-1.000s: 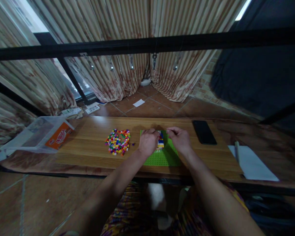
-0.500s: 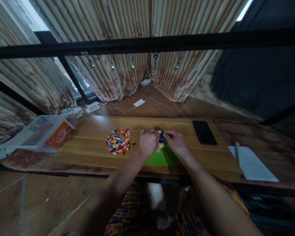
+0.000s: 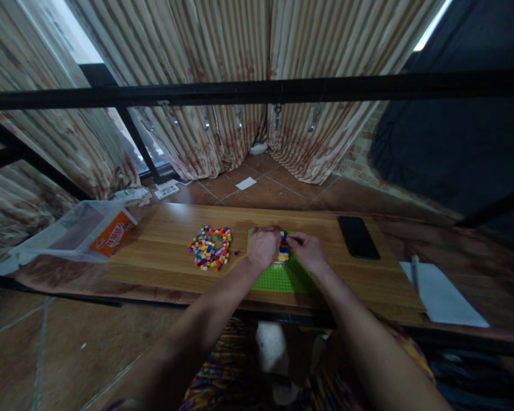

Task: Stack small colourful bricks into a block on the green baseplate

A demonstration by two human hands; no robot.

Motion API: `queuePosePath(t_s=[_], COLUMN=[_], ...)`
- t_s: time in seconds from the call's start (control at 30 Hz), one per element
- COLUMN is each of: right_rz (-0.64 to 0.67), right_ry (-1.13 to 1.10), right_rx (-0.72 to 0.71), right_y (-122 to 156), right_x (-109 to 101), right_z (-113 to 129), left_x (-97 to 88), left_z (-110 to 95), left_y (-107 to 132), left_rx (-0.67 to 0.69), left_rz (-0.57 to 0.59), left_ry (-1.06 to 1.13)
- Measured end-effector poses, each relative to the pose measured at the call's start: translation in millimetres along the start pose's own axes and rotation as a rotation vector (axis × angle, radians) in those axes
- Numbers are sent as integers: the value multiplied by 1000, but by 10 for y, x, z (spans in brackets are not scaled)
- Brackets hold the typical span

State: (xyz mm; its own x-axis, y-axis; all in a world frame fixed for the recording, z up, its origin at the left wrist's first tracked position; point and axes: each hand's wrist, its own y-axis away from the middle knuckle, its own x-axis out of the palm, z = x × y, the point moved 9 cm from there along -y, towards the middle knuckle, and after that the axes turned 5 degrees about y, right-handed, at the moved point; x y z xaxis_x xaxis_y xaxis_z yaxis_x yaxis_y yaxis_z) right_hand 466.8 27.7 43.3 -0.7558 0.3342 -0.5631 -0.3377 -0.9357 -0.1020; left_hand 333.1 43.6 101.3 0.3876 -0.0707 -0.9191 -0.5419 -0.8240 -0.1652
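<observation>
A bright green studded baseplate (image 3: 278, 282) lies on the wooden board below both my hands. Small bricks (image 3: 284, 254) in blue, white and yellow stand on its far part, between the hands. My left hand (image 3: 263, 249) rests over the plate's left side, fingers bent together at the bricks' edge; what lies beneath the fingertips is hidden. From the right, my right hand (image 3: 309, 252) reaches to the same bricks with thumb and forefinger pinched. Anything in that pinch is too small to make out. Left of the plate is a heap of multicoloured bricks (image 3: 209, 249), with one loose purple brick (image 3: 236, 253) beside it.
The wooden board (image 3: 154, 251) carries a black phone (image 3: 358, 237) at right. Beyond its right end lie white paper (image 3: 449, 294) and a pen-like stick (image 3: 416, 273). A clear plastic box (image 3: 75, 228) with an orange label stands at left. A black rail (image 3: 257, 91) crosses beyond.
The view has tilted slightly, so the scene sits a little lower and further right. Both hands stay at the bricks on the plate, the right fingertips still pinched.
</observation>
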Motion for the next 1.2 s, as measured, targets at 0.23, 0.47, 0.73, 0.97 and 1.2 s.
queuePosePath(t_s=[0.23, 0.47, 0.73, 0.97, 1.2], right_rz=[-52, -162, -251, 30, 191], right_ry=[-16, -57, -17, 28, 236], right_rx=[14, -45, -267, -410, -352], right_y=[-11, 57, 414, 1110, 1216], right_x=[-172, -391, -484, 276, 1470], right_z=[-3, 168, 574, 1008, 1187], left_x=[-627, -1022, -893, -763, -627], left_z=[431, 2066, 2891, 3003, 3032], left_y=[414, 1542, 2020, 1647, 1506], left_rx=[-87, -618, -764, -634, -577], left_rz=[-290, -514, -402, -403, -412], left_ry=[84, 10, -149, -179, -199])
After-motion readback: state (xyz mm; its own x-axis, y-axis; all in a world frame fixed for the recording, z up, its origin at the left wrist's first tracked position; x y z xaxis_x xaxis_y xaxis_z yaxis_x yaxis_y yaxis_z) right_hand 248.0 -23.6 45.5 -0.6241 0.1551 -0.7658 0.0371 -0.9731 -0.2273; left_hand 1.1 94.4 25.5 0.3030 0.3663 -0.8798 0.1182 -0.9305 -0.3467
